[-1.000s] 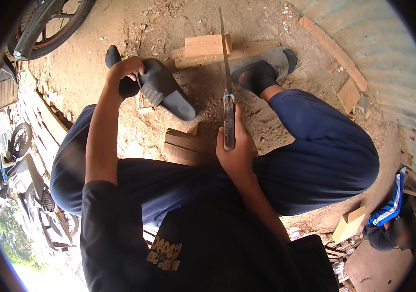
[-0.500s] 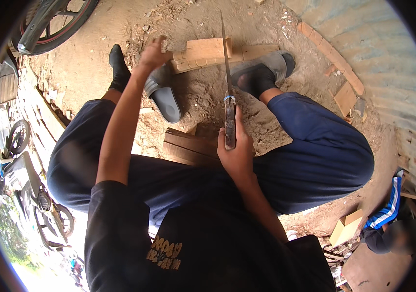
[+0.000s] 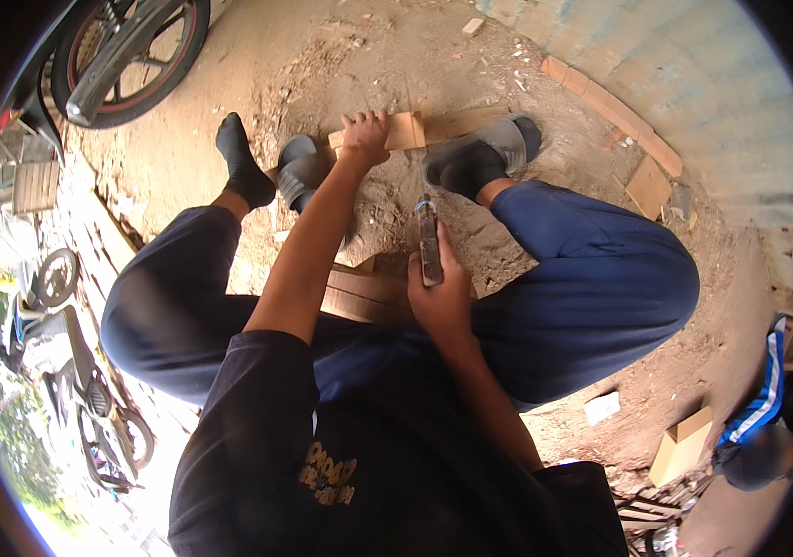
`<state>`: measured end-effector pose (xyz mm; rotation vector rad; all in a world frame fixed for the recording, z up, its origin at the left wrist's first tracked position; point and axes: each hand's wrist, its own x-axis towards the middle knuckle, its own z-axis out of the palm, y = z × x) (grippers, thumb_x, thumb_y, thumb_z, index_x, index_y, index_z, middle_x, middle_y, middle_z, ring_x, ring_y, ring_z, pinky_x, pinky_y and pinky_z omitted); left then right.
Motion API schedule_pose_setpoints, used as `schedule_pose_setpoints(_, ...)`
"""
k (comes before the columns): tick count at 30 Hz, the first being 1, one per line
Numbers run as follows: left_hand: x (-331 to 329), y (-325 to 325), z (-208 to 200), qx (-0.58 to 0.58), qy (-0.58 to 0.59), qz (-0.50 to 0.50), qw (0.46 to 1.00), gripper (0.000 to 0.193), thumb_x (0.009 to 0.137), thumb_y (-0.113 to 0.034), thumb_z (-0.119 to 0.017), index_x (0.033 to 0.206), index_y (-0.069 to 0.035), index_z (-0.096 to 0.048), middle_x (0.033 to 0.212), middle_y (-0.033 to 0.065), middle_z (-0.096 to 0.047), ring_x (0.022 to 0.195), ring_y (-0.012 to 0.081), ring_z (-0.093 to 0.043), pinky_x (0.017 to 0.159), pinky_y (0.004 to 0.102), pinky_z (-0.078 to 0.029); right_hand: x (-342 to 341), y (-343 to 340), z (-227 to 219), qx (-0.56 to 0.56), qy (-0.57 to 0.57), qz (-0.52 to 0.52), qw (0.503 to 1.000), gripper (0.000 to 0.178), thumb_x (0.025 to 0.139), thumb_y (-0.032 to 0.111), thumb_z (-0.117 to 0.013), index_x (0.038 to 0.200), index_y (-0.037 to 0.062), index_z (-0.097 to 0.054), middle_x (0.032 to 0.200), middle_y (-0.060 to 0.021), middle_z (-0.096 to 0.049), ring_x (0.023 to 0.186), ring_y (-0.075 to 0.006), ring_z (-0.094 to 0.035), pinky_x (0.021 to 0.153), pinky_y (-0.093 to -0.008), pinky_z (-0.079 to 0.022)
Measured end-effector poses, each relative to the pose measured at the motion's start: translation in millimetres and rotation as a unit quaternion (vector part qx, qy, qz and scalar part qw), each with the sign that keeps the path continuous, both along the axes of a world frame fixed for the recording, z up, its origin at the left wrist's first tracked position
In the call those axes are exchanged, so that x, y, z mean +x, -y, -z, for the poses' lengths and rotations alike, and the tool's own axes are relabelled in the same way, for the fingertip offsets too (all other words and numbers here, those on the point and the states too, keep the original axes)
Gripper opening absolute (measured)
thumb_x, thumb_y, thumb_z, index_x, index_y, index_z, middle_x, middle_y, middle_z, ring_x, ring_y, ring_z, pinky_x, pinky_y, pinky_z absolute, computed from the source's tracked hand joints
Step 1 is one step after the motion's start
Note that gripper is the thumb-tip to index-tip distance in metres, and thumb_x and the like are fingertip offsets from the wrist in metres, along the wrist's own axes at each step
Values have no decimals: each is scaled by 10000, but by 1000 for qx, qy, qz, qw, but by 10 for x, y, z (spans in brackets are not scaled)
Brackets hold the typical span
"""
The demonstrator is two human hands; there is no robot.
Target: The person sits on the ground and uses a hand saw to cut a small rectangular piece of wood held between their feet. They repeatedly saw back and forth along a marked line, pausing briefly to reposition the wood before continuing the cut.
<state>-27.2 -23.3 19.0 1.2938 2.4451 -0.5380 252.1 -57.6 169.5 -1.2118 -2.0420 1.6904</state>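
Note:
My left hand (image 3: 366, 139) lies over the left part of a short wood block (image 3: 404, 131), its fingers curled over the far edge. The block rests on a longer wooden plank (image 3: 472, 122) on the dirt. In my right hand (image 3: 441, 290) is the dark, worn handle of a long-bladed knife (image 3: 430, 249), with a blue band at its top. The knife points away from me, and its blade hardly shows now. My right foot, in a grey slide sandal (image 3: 510, 144), is at the plank's right end. Another sandal (image 3: 302, 169) lies left of my left forearm.
Between my legs is a curved piece of wood (image 3: 359, 292). A motorcycle wheel (image 3: 132, 60) stands at the far left, and more motorbikes (image 3: 90, 390) at the left. A corrugated metal wall (image 3: 693, 102) runs along the right. A person (image 3: 758, 446) and a cardboard box (image 3: 681, 447) are at lower right.
My left hand has moved right from the air beside the sandal onto the wood block. The knife has tilted, so its upright blade no longer shows clearly.

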Motion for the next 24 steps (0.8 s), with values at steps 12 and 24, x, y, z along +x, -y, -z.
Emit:
schedule_pose_setpoints(12, -64, -175, 100, -2, 29, 43, 999, 525, 861, -164, -553, 1321, 30, -391, 1314, 203, -522, 1234, 349, -521, 1039, 433, -422, -29, -58, -3, -51, -13, 17, 998, 582, 902, 90, -597, 1419, -80, -393, 1120, -244, -659, 1004, -249, -677, 872, -343, -506)
schedule_pose_setpoints(24, -306, -221, 50, 40, 107, 30, 993, 794, 770, -401, -743, 1318, 37, -372, 1321, 238, -529, 1242, 372, -522, 1041, 487, -418, -128, -47, 15, -33, -11, 22, 999, 596, 912, 108, -605, 1435, -68, -380, 811, -155, -631, 738, -180, -635, 703, -322, -502)
